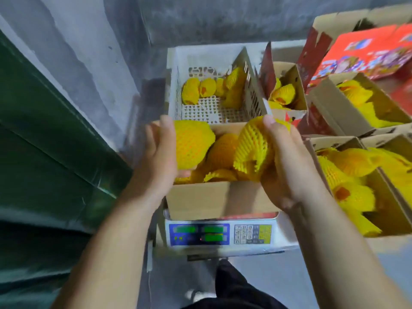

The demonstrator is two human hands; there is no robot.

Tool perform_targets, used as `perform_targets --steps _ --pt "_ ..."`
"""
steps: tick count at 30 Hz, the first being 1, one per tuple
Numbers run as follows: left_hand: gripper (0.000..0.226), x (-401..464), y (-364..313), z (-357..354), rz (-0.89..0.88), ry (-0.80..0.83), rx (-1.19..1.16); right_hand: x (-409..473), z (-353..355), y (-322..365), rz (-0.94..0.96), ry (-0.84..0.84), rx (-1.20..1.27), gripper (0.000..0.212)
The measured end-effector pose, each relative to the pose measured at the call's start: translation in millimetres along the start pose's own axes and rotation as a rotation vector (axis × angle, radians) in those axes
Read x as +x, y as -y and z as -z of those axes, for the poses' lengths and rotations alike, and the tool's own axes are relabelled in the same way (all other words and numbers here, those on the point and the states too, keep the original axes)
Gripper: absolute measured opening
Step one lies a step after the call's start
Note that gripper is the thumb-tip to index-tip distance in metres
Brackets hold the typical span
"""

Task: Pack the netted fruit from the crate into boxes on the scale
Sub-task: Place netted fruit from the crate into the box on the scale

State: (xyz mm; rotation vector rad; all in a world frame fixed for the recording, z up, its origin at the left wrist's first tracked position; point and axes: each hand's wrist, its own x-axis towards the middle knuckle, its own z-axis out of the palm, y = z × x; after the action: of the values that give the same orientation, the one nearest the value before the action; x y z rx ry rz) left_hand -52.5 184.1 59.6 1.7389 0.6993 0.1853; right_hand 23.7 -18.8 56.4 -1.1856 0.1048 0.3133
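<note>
Packing looks well along: the brown cardboard box (200, 197) on the grey electronic scale (220, 234) already holds several yellow foam-netted fruits, and each hand grips one more over it, the left hand (160, 152) curled round a fruit (191, 143) at the box's left side, the right hand (287, 157) round another (252, 148) at its right. Only a few netted fruits (200, 90) are left in the white perforated plastic crate (178, 85) just beyond the scale, while four open cardboard boxes (365, 175) to the right hold fruit.

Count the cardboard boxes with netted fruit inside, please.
5. One box stands on the scale, one is right of the white crate, one further right, and two, and, at the right edge. More may be out of view.
</note>
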Motion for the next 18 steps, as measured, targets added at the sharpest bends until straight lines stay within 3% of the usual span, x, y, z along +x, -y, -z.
perform_targets --steps 1,4,6,9,12,14,18 --pt "0.054 -9.1 -5.3 -5.6 -0.069 0.118 0.146 -12.8 1.1 -2.1 0.039 -0.034 0.011 0.036" --pt "0.056 -32.0 -11.4 -2.7 -0.134 0.280 0.374 -39.5 -1.5 2.5 0.106 -0.038 0.034 0.035" --pt "0.045 -53.0 -7.5 11.9 -0.160 0.293 0.265 -58.4 -3.7 3.5 0.117 -0.013 0.055 0.040" --pt "0.033 -93.0 5.0 29.6 -0.163 0.386 -0.021 -93.3 -14.6 -1.4 0.088 0.074 0.090 0.027" --pt "0.069 -119.0 19.3 40.1 -0.129 0.564 -0.094 -125.2 -39.9 -8.9 0.046 0.113 0.083 0.015" --pt "0.078 -129.3 23.6 43.8 -0.177 0.525 -0.142 -143.7 -57.6 -12.4 0.059 0.126 0.072 0.007" --pt "0.061 -144.2 28.2 57.3 -0.278 0.446 -0.278 -171.1 -76.5 -15.1 0.126 0.165 0.009 0.006"
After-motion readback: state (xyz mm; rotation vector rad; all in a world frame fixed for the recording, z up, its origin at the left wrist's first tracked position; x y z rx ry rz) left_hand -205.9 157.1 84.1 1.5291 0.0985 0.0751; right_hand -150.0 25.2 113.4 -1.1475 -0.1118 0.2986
